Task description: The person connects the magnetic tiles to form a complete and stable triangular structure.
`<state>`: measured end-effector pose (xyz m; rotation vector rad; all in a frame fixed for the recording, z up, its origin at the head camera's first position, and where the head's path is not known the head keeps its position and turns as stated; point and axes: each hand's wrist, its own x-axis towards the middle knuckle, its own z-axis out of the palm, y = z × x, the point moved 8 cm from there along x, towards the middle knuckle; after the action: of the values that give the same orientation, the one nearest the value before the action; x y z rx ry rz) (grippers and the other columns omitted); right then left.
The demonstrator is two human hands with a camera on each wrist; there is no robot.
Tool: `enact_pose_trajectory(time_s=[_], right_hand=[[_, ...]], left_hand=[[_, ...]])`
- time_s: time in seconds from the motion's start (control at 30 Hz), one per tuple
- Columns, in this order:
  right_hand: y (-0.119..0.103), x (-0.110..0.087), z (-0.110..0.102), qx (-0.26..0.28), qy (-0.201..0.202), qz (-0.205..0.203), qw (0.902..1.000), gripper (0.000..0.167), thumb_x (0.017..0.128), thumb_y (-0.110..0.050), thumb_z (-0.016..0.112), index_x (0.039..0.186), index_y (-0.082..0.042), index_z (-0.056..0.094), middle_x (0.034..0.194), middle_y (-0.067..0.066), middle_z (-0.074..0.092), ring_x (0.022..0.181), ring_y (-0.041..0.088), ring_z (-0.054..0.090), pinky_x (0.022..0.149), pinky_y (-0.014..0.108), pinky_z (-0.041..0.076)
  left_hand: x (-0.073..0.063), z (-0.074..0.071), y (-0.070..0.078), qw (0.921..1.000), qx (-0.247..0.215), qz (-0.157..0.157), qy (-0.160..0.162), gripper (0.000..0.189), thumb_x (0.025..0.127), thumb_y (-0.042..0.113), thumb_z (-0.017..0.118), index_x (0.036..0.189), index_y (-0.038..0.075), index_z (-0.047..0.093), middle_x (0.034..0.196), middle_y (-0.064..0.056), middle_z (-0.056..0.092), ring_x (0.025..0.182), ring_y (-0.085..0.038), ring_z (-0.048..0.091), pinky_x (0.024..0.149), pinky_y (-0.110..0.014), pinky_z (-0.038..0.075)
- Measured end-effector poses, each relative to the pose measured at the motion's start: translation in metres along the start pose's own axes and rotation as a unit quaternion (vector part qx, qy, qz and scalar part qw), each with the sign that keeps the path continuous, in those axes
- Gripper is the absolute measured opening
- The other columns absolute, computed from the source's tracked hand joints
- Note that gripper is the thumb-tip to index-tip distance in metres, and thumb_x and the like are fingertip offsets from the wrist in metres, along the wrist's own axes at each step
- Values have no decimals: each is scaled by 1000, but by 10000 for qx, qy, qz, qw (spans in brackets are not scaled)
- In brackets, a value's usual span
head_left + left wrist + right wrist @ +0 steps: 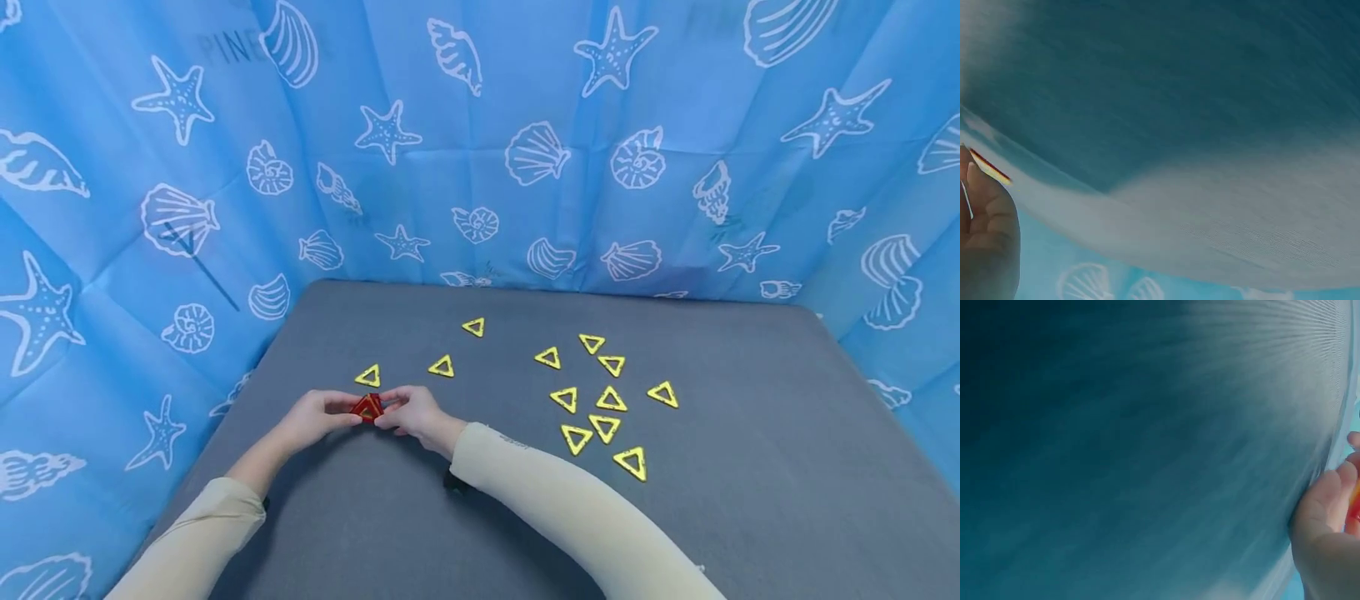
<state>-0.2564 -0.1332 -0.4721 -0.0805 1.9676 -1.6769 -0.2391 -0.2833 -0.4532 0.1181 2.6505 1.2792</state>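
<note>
Both hands meet at the left part of the table around a small red triangle piece (pixel 367 408) with an opening in its middle. My left hand (pixel 321 417) pinches its left side between thumb and fingers. At its right side, my right hand (pixel 414 414) grips with thumb and fingertips. A thin red and yellow edge (pixel 990 166) shows by the left fingertips in the left wrist view. The right wrist view catches a red-orange bit (pixel 1354 509) beside the right hand's fingers. Just beyond the hands lies a yellow triangle (pixel 369 377).
Two more yellow triangles, a nearer one (pixel 442 367) and a farther one (pixel 474 327), lie past the right hand. Several others, among them a yellow triangle (pixel 611 399), are scattered right of centre on the grey table (pixel 750 467). A blue shell-print curtain (pixel 480 183) surrounds the table's far sides.
</note>
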Motion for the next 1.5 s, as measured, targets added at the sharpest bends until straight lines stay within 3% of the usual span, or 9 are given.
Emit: enact_pose_trajectory(time_s=[0.17,0.33,0.53,0.63,0.83,1.1,1.27,1.5], right_hand=[[0,6,20,-65,-322,238,9992,40,85,0,73,124,-5,65,94,4,66,86,15,64,82,37,52],[-5,11,35,-325,-460,260,9981,42,88,-3,70,129,-7,63,100,4,66,91,16,62,87,41,49],[-12,20,44,-798,-543,134,9952,45,91,-4,67,135,-8,58,96,2,63,84,13,57,78,36,49],[-15,26,47,-1311,-669,18,9891,48,92,-7,66,138,-10,56,95,1,63,78,13,53,67,32,46],[-17,33,49,-2201,-775,-83,9724,51,92,-17,67,142,-18,53,133,1,58,82,13,56,63,31,47],[-20,39,47,-2856,-699,-66,9558,54,92,-24,68,144,-26,50,137,-2,56,87,14,56,65,32,47],[-21,37,43,-2746,-802,-87,9582,55,94,-22,66,146,-20,47,132,3,57,78,15,57,60,30,47],[-18,28,30,-2337,-828,-200,9686,52,96,-16,63,144,-7,47,93,6,62,69,14,57,57,28,46]], left_hand=[[-4,-14,-16,9993,372,-60,37,34,92,14,69,118,-7,65,108,-18,68,101,-31,62,86,-48,49],[-4,-26,-29,9978,635,-107,178,32,91,15,69,115,-6,67,107,-19,67,96,-30,61,80,-45,50],[3,-36,-33,9954,913,43,305,28,90,13,70,110,-6,69,104,-18,67,93,-30,60,78,-46,48],[6,-40,-37,9953,902,-44,353,30,91,13,70,113,-7,68,103,-19,67,94,-32,59,81,-49,47],[18,-47,-43,9922,1133,-110,500,29,90,12,70,112,-9,68,104,-23,66,99,-40,58,86,-55,44],[26,-52,-52,9920,1034,-548,484,33,94,13,65,118,-10,63,111,-27,63,109,-45,54,93,-59,38],[29,-55,-53,9918,937,-695,515,36,95,14,63,123,-9,60,118,-30,60,115,-47,50,97,-60,34],[32,-58,-53,9907,938,-802,578,40,97,14,61,127,-12,55,126,-34,53,119,-49,46,99,-61,33]])
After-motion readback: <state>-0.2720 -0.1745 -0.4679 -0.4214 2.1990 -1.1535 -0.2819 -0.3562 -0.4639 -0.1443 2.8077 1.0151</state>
